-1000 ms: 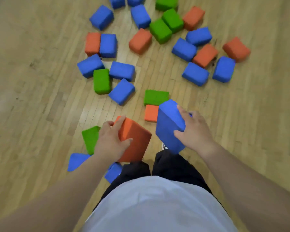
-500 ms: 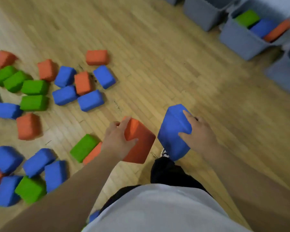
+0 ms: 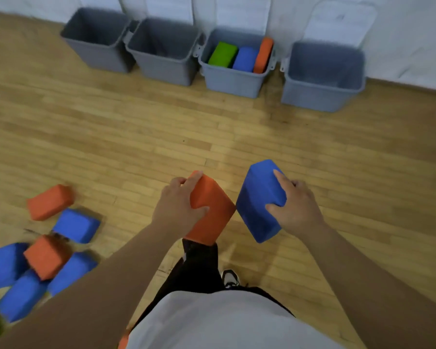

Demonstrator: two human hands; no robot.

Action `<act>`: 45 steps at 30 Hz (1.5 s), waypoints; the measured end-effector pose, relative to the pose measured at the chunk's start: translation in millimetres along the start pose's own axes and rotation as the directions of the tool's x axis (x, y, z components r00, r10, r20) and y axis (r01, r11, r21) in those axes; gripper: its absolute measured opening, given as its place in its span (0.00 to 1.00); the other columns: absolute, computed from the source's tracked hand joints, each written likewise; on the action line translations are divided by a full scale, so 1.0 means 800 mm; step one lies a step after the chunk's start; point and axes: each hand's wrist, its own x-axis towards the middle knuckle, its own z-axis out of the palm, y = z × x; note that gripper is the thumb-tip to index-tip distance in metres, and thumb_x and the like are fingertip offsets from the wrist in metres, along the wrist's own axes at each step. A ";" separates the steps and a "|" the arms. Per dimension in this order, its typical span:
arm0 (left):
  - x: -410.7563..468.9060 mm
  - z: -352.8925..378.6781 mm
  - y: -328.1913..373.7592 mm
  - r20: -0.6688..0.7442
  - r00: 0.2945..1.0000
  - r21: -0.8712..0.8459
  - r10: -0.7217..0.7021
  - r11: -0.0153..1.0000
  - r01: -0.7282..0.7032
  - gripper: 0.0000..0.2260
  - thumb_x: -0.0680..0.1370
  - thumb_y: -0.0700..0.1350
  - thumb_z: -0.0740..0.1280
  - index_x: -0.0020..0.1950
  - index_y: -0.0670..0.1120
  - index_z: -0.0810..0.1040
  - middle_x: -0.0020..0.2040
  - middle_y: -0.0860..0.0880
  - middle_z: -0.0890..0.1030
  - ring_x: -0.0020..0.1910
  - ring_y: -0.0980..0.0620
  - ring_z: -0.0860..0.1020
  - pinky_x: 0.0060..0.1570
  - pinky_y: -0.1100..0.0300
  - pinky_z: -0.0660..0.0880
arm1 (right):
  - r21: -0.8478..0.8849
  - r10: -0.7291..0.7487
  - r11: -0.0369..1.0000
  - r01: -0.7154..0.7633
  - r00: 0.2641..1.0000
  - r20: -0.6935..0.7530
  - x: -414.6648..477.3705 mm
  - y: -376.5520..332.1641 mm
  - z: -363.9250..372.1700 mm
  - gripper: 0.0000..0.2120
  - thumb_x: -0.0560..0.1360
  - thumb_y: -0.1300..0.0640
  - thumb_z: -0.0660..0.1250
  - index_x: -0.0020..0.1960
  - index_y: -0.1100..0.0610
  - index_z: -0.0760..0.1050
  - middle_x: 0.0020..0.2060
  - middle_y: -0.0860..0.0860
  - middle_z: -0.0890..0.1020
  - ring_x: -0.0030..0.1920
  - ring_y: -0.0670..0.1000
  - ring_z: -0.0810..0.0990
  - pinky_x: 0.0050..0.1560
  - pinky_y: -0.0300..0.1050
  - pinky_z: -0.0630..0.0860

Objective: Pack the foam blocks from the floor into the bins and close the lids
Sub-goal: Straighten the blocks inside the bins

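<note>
Blocks (image 3: 20, 295) at left edge, blurred, cropped

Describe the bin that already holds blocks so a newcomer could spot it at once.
Along the white wall stand four grey bins. Take the third bin from the left. It alone holds a green block, a blue block and an orange block.

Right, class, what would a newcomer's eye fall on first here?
The orange block gripped in the left hand and the blue block in the right hand, mid-frame. Behind them, four open bins line the wall; the third bin from the left shows blocks inside.
</note>
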 end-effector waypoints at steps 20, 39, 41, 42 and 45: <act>0.533 -0.231 0.027 0.038 0.997 0.040 0.067 0.997 -0.068 0.39 0.74 0.57 0.73 0.80 0.65 0.55 0.72 0.50 0.65 0.69 0.45 0.67 0.68 0.46 0.70 | -0.012 0.050 0.999 -0.052 0.995 -0.086 0.476 -0.215 -0.157 0.40 0.75 0.45 0.68 0.81 0.40 0.52 0.69 0.51 0.65 0.69 0.57 0.66 0.68 0.50 0.67; 1.117 -0.379 0.162 0.188 0.956 0.333 0.224 0.901 -0.276 0.36 0.76 0.54 0.70 0.77 0.65 0.53 0.74 0.54 0.67 0.70 0.45 0.66 0.69 0.45 0.66 | -0.083 0.008 0.997 -0.006 1.000 0.022 1.021 -0.302 -0.327 0.39 0.76 0.44 0.67 0.81 0.40 0.50 0.76 0.48 0.60 0.74 0.56 0.61 0.74 0.56 0.63; 1.182 -0.387 0.168 0.232 0.940 0.351 0.249 0.880 -0.320 0.36 0.75 0.53 0.69 0.77 0.66 0.53 0.74 0.55 0.67 0.71 0.44 0.64 0.69 0.43 0.64 | -0.038 0.056 0.998 -0.055 0.998 0.022 1.067 -0.310 -0.332 0.38 0.78 0.46 0.67 0.81 0.41 0.51 0.76 0.46 0.56 0.74 0.55 0.59 0.74 0.55 0.63; 1.214 -0.389 0.170 0.262 0.928 0.346 0.264 0.872 -0.346 0.36 0.75 0.53 0.69 0.77 0.66 0.53 0.74 0.55 0.67 0.71 0.44 0.64 0.69 0.42 0.63 | -0.024 0.076 0.997 -0.076 0.997 0.020 1.089 -0.311 -0.330 0.37 0.78 0.48 0.67 0.81 0.42 0.52 0.76 0.46 0.57 0.74 0.55 0.59 0.73 0.54 0.63; 1.316 -0.381 0.178 0.365 0.879 0.336 0.306 0.837 -0.431 0.36 0.76 0.52 0.69 0.79 0.65 0.54 0.76 0.54 0.65 0.72 0.43 0.63 0.69 0.41 0.62 | 0.003 0.137 0.991 -0.137 0.991 0.012 1.157 -0.312 -0.318 0.37 0.78 0.50 0.68 0.81 0.43 0.53 0.75 0.46 0.60 0.74 0.56 0.61 0.73 0.53 0.63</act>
